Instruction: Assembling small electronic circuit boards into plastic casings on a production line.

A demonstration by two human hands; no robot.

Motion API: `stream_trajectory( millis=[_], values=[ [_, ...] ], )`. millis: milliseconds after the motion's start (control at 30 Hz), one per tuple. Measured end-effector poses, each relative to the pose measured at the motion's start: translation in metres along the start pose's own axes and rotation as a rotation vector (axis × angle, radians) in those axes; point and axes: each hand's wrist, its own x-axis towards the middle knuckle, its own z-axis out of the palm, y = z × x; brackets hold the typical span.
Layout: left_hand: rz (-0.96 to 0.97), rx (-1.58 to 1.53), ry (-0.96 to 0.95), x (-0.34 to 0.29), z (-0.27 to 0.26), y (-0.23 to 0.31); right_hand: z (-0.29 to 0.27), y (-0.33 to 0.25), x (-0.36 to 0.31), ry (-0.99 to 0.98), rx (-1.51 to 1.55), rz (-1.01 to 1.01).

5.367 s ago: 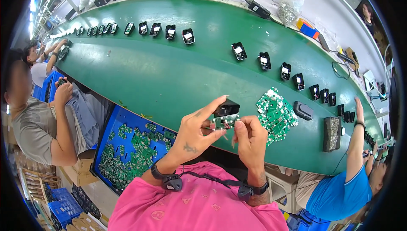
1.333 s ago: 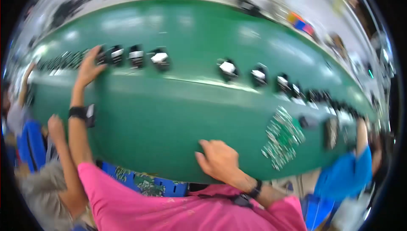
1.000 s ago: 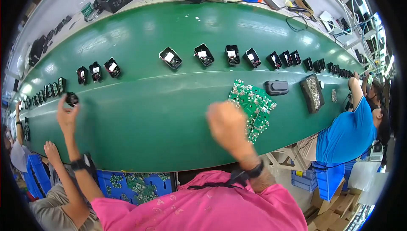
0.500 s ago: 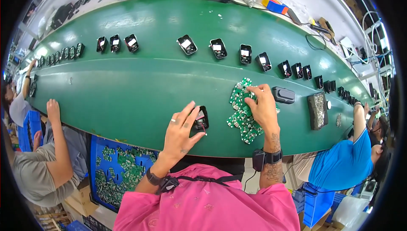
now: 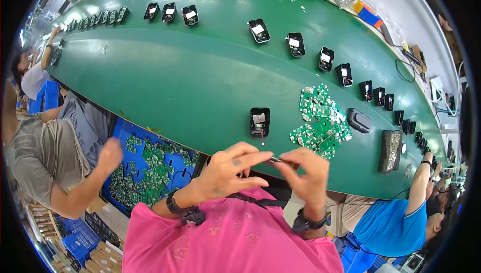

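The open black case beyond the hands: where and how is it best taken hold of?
The black case is probably best gripped across its two long outer side walls, coming from above and its left. It lies open side up with parts exposed inside, a red wire runs out over its near end, and green boards lie to its right.
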Motion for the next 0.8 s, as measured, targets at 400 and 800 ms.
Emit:
stream_trajectory(
  millis=[400,800],
  values=[
    [0.486,0.169,-0.070,-0.008,0.013,-0.030,0.004,0.034,-0.030,-0.351,0.635,0.713],
    [0.069,0.389,0.168,-0.027,0.002,-0.053,0.015,0.059,-0.016,-0.027,0.196,0.145]
  ],
)
